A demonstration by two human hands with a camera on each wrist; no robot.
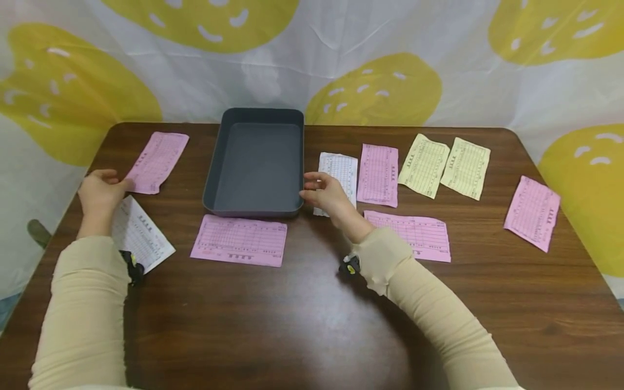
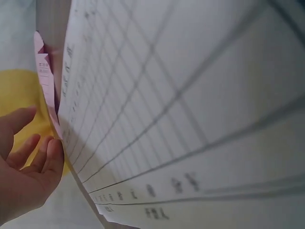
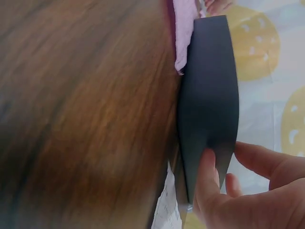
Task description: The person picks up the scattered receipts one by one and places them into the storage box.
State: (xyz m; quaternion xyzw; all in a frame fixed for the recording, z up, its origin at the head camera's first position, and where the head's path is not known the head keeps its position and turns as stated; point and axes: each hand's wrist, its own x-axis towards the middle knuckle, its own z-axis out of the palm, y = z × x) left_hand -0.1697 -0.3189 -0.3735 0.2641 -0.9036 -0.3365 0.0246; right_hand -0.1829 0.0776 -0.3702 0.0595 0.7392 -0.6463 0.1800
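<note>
At the left of the table my left hand (image 1: 101, 189) lies by a pink slip (image 1: 158, 162), its thumb touching or nearly touching the slip's lower left corner. Under its wrist is a white printed slip (image 1: 142, 235), which fills most of the left wrist view. The left hand's fingers (image 2: 50, 155) look loosely bent, with nothing seen gripped between them. A dark grey rectangular tray (image 1: 258, 168) holds nothing. My right hand (image 1: 333, 197) touches the tray's right side, fingertips against the outer wall and rim. Partly beneath that hand lies another white slip (image 1: 341, 162).
A pink slip (image 1: 239, 241) lies in front of the tray. To the right are an upright pink slip (image 1: 378, 173), a sideways pink slip (image 1: 424, 233) partly behind my right arm, two yellow slips (image 1: 424, 165), and a far-right pink slip (image 1: 533, 213). A patterned curtain (image 1: 458, 32) hangs behind.
</note>
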